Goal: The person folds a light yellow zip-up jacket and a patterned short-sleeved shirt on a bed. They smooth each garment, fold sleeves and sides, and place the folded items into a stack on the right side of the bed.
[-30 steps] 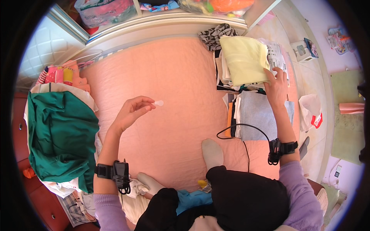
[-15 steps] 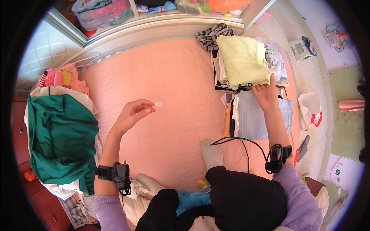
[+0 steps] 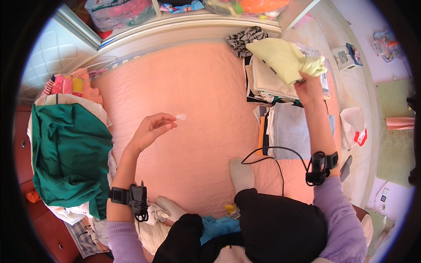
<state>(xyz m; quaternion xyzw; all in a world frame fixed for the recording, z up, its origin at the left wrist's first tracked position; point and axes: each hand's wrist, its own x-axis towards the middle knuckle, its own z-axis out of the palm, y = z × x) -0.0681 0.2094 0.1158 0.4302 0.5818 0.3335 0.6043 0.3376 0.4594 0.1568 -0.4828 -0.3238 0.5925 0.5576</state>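
Observation:
Over the bed, my left hand (image 3: 151, 130) pinches a small, whitish, see-through piece (image 3: 181, 117) between thumb and fingers; its exact kind is unclear. My right hand (image 3: 308, 90) is closed on the near corner of a pale yellow folded garment (image 3: 280, 57). That garment is partly raised and tilted, its right end bunched above my fingers. Beneath it lies a stack of folded clothes (image 3: 269, 85) in cream, white and black. Nearer to me, a light grey folded garment (image 3: 289, 129) tops a second stack, partly covered by my right forearm.
A peach bedsheet (image 3: 184, 79) spreads between my hands. Green clothing (image 3: 72, 153) is heaped at the left. Crumpled patterned cloth (image 3: 246, 41) sits behind the stacks. A black cable (image 3: 280, 149) loops from my right wrist area. On the floor at right is a white plastic bag (image 3: 353, 127).
My right hand has gone from resting open at the yellow garment's edge to gripping it, lifting and folding up its near side. My left hand stays in place with the small piece.

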